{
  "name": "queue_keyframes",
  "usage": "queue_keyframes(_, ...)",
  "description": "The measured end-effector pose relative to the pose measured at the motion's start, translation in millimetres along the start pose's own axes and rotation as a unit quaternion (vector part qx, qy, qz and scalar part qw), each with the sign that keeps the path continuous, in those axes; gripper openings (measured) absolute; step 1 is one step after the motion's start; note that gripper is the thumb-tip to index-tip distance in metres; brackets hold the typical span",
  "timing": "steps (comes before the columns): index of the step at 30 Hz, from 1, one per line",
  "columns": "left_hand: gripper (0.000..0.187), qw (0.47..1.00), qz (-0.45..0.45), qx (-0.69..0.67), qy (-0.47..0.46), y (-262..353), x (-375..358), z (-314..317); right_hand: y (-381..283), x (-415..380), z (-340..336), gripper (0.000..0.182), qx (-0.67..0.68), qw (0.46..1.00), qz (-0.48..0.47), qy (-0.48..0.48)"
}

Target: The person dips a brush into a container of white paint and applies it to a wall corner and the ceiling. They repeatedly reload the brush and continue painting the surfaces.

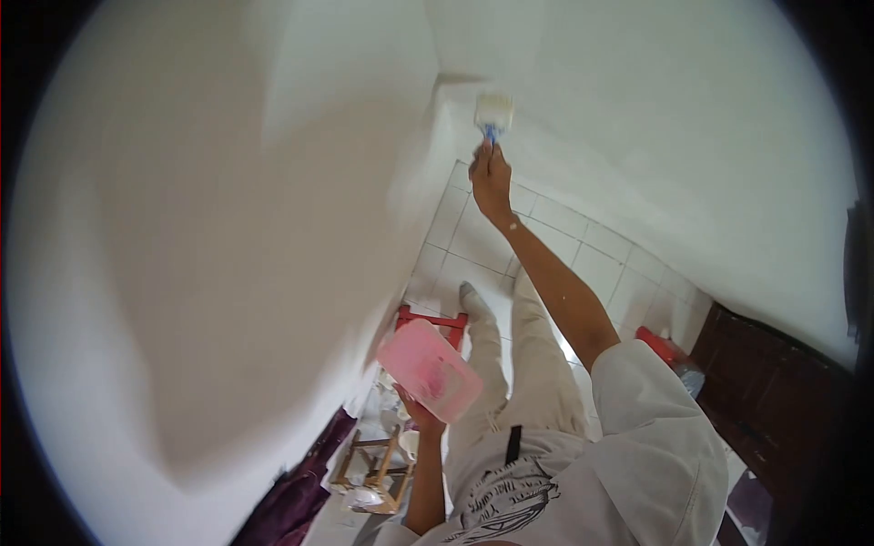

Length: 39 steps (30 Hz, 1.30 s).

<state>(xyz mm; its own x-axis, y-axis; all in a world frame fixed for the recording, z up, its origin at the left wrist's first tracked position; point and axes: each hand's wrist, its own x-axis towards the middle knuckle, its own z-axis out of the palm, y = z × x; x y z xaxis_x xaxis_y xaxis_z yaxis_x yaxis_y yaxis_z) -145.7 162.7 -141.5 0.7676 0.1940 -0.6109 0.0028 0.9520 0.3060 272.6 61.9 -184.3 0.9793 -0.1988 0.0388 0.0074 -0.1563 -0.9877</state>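
My right hand (492,180) is stretched out toward the corner of the room, fingers closed round the blue handle of a paintbrush (493,111). The brush's wide, pale bristles point away from me and overlap the white wall (619,100) in this view. Lower down, my left hand (420,411) grips a pink plastic container (430,369) from beneath and the side. The container is tilted so its inside shows, with a darker pink patch at the bottom. Part of the left hand's fingers is hidden under it.
A second white wall (209,227) rises close on the left. Below lies a white tiled floor (473,232), with a red stool (435,318) near my feet. A wooden stool (387,473) and purple cloth (305,487) are at lower left; dark wooden furniture (769,382) stands at right.
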Motion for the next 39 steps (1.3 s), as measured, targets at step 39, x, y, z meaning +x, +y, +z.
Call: queue_keyframes(39, 0.066, 0.984, 0.094, 0.147, 0.031, 26.8, 36.6, 48.2, 45.3, 33.1, 15.0, 0.044, -0.123, 0.981, 0.098, 0.116)
